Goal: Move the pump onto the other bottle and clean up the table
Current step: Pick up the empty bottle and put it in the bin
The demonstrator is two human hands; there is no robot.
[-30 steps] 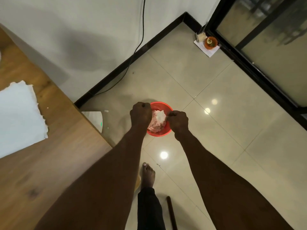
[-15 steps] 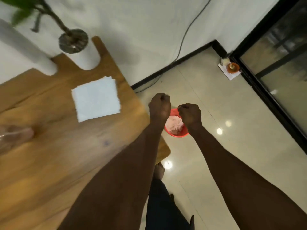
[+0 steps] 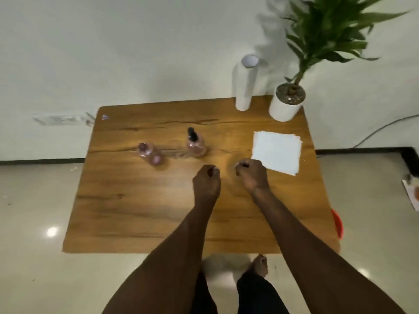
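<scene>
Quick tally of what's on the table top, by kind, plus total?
Bottles: 2, upright bottle with pump, lying bottle
Stacks of white tissues: 1, white tissues
Paper rolls: 1, paper roll
Potted plants: 1, potted plant
Total: 5

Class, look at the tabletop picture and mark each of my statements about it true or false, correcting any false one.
1. The bottle with the black pump stands upright on the table. True.
2. The bottle without a pump stands upright. False: it lies on its side, left of the pump bottle.
3. The stack of white tissues sits on the table's right part. True.
4. The right hand holds a tissue flat and open. False: its fingers are curled in a fist.
5. The potted plant stands at the table's near left corner. False: far right corner.
</scene>
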